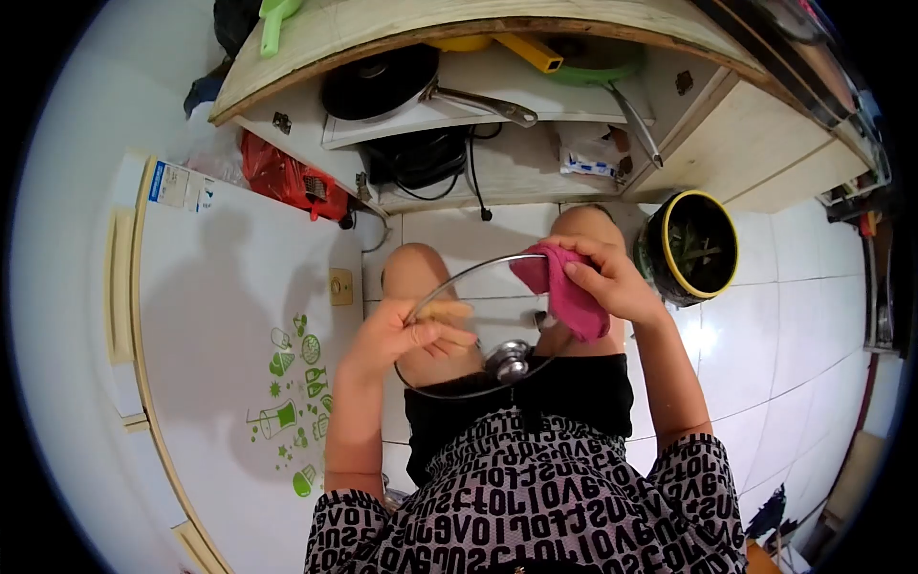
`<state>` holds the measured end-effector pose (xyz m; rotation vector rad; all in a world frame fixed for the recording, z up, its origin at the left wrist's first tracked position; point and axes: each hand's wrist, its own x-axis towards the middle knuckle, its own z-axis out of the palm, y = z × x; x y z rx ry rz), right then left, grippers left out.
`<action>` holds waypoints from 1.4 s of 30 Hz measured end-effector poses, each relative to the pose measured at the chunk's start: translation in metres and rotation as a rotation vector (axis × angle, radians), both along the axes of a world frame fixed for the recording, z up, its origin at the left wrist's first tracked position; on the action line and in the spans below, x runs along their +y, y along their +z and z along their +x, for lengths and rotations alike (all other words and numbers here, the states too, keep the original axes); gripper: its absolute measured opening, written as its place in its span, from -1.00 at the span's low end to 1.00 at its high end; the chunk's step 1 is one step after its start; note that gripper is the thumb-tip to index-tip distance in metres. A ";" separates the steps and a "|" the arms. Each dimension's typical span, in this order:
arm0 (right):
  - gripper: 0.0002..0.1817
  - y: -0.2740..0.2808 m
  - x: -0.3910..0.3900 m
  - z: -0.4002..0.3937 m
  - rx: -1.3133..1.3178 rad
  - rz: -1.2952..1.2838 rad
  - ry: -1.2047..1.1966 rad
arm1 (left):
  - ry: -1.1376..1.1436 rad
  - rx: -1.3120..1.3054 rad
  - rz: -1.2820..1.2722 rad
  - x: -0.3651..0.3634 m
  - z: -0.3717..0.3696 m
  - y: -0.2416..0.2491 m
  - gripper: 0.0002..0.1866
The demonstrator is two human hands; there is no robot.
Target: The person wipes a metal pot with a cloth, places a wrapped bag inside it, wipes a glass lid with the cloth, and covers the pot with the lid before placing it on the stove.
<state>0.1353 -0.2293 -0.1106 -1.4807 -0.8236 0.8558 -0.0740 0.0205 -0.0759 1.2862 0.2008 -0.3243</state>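
Observation:
A glass pot lid (pixel 512 362) with a metal rim and a round steel knob is held tilted above my lap. My left hand (pixel 411 335) grips the lid's left rim, its fingers seen through the clear glass. On the opposite side, my right hand (pixel 612 275) pinches a pink cloth (pixel 579 304) that is folded over the rim at the upper right. Part of the lid's right edge is covered by the cloth.
Ahead is an open cabinet with a black frying pan (pixel 381 84), a green pan (pixel 598 65) and a black appliance (pixel 418 158) with a cord. A yellow-rimmed bin (pixel 685 247) stands on the floor at right. A white fridge (pixel 220 316) is at left.

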 end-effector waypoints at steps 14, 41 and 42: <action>-0.73 0.025 0.088 -0.040 -0.691 0.074 -0.031 | 0.428 -0.254 1.451 -0.037 0.031 -0.010 -0.72; -0.69 -0.031 0.041 -0.013 -0.303 -0.044 -0.026 | 0.550 -0.138 1.012 -0.030 -0.002 -0.022 -0.66; -0.70 -0.030 0.039 -0.013 -0.286 -0.109 -0.053 | 0.544 -0.135 1.051 -0.032 0.001 -0.013 -0.66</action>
